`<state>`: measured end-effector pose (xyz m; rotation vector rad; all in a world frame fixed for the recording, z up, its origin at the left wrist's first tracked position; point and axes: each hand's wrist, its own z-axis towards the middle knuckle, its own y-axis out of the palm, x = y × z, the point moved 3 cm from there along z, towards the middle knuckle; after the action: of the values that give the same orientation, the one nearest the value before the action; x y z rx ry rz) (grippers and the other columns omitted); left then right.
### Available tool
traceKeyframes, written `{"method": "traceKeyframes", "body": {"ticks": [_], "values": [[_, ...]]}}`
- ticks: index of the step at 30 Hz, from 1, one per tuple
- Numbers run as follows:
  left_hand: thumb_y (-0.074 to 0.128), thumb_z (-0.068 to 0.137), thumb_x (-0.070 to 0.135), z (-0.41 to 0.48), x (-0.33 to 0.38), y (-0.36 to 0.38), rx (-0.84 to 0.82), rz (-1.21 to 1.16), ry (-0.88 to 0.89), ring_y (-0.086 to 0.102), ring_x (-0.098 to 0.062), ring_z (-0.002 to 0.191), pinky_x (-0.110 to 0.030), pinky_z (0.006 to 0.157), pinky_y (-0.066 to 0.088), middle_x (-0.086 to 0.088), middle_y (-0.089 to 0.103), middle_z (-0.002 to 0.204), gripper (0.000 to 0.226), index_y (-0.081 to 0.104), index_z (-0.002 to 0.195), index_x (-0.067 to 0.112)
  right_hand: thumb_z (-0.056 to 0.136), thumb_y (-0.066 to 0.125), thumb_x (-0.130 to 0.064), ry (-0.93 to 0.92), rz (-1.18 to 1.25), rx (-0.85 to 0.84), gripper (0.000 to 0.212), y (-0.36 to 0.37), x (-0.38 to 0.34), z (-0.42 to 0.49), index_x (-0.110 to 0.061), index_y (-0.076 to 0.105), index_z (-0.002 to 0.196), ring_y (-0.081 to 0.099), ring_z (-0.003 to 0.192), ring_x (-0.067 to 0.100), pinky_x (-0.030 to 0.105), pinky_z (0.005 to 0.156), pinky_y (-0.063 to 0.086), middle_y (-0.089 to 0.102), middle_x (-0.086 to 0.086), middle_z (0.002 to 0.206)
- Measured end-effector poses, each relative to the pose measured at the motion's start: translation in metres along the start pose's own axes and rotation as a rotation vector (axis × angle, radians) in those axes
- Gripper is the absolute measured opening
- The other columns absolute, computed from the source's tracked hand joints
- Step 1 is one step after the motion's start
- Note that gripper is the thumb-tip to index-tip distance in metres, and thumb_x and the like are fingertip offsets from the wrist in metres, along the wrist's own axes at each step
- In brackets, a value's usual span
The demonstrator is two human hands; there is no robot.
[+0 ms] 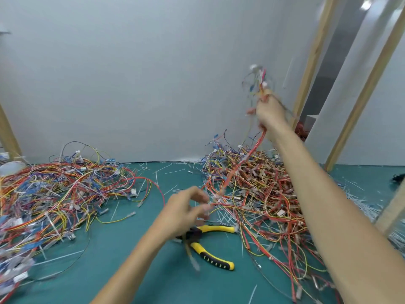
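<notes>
The wire bundle, mostly red and orange strands, is held up in the air over the right side of the surface, stretched in a slanted line from high up down to the heap below. Its top end is gripped tight in the right hand, which is raised against the grey wall, with loose ends and little white connectors sticking out above the fist. The lower end is met by the left hand, fingers curled, and a few strands look to be pinched between thumb and fingertips, though that part is pretty motion-blurred.

The bundle's bottom is still tangled into the right pile, which is mostly red and orange wire. Just under the left hand, a pair of yellow-handled pliers is lying flat on the green surface with the handles spread apart. Well off to the left, a second, more colourful pile is spread out, with blue, yellow and white mixed in. White cable tie offcuts are scattered about, thickest at the far right. Wooden posts are seen behind the right arm.
</notes>
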<state>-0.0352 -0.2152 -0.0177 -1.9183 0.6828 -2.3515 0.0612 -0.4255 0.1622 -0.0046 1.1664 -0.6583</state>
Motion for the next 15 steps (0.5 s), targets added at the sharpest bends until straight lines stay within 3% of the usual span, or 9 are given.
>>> {"method": "traceKeyframes", "body": {"ticks": [2,4,5,7,8,9,10,12,15], "values": [[0.057,0.095,0.004,-0.004,0.008,0.029,-0.192,-0.194,0.043,0.067,-0.017,0.107,-0.032,0.091,0.055,-0.001,0.06,0.125,0.024,0.058,0.118,0.012,0.1,0.033,-0.017,-0.211,-0.283,0.227,0.045,-0.017,-0.021,0.01,-0.04,0.046,0.136,0.06,0.085,0.022,0.024,0.063,0.042,0.063,-0.006,0.103],[0.056,0.097,0.008,-0.005,0.012,0.045,-0.303,-0.166,0.129,0.057,-0.005,0.121,-0.027,0.101,0.048,0.01,0.054,0.135,0.034,0.052,0.128,0.02,0.098,0.036,-0.018,-0.315,-0.403,0.364,0.047,-0.024,-0.031,0.014,-0.038,0.047,0.139,0.056,0.091,0.023,0.014,0.065,0.03,0.049,-0.009,0.096],[0.058,0.096,0.012,-0.005,0.012,0.048,-0.315,-0.123,0.16,0.054,-0.001,0.123,-0.025,0.102,0.046,0.013,0.053,0.136,0.035,0.051,0.128,0.025,0.097,0.037,-0.015,-0.357,-0.5,0.374,0.052,-0.022,-0.029,0.016,-0.038,0.042,0.143,0.055,0.091,0.025,0.016,0.066,0.029,0.046,-0.006,0.104],[0.063,0.094,0.017,-0.004,0.009,0.046,-0.273,0.011,0.201,0.051,0.002,0.123,-0.019,0.099,0.046,0.015,0.052,0.133,0.035,0.052,0.124,0.032,0.095,0.041,-0.01,-0.362,-0.764,0.259,0.07,-0.01,-0.008,0.019,-0.044,0.018,0.153,0.053,0.106,0.03,0.029,0.079,0.039,0.036,0.011,0.14],[0.064,0.093,0.019,-0.002,0.006,0.043,-0.242,0.081,0.211,0.051,0.003,0.121,-0.018,0.097,0.047,0.014,0.053,0.131,0.033,0.053,0.121,0.033,0.097,0.042,-0.01,-0.284,-0.841,0.136,0.075,-0.002,0.013,0.019,-0.044,0.007,0.154,0.045,0.126,0.034,0.038,0.093,0.04,0.021,0.015,0.155],[0.064,0.092,0.019,-0.001,0.003,0.038,-0.215,0.141,0.212,0.052,0.003,0.119,-0.018,0.096,0.047,0.012,0.054,0.129,0.031,0.054,0.118,0.034,0.1,0.04,-0.015,-0.161,-0.883,-0.004,0.075,0.005,0.038,0.016,-0.043,-0.003,0.154,0.028,0.142,0.039,0.047,0.108,0.032,0.005,0.018,0.162],[0.064,0.092,0.019,0.0,-0.001,0.034,-0.196,0.189,0.208,0.052,0.002,0.118,-0.019,0.096,0.047,0.011,0.055,0.128,0.029,0.055,0.115,0.035,0.103,0.038,-0.023,-0.041,-0.921,-0.123,0.071,0.011,0.067,0.009,-0.041,-0.009,0.154,0.013,0.148,0.042,0.052,0.116,0.02,-0.005,0.019,0.163],[0.063,0.093,0.02,0.002,-0.009,0.026,-0.166,0.303,0.191,0.053,-0.001,0.116,-0.024,0.097,0.047,0.009,0.055,0.126,0.025,0.058,0.115,0.031,0.106,0.027,-0.042,0.133,-1.002,-0.287,0.064,0.018,0.128,-0.012,-0.039,-0.015,0.153,0.002,0.149,0.044,0.055,0.12,0.005,-0.013,0.017,0.163],[0.059,0.094,0.023,0.007,-0.02,0.016,-0.113,0.44,0.177,0.053,-0.004,0.114,-0.029,0.097,0.045,0.007,0.056,0.123,0.02,0.06,0.114,0.027,0.105,0.022,-0.046,0.191,-1.154,-0.359,0.061,0.022,0.19,-0.041,-0.039,-0.013,0.154,0.001,0.15,0.04,0.053,0.121,0.003,-0.008,0.011,0.165]]}}
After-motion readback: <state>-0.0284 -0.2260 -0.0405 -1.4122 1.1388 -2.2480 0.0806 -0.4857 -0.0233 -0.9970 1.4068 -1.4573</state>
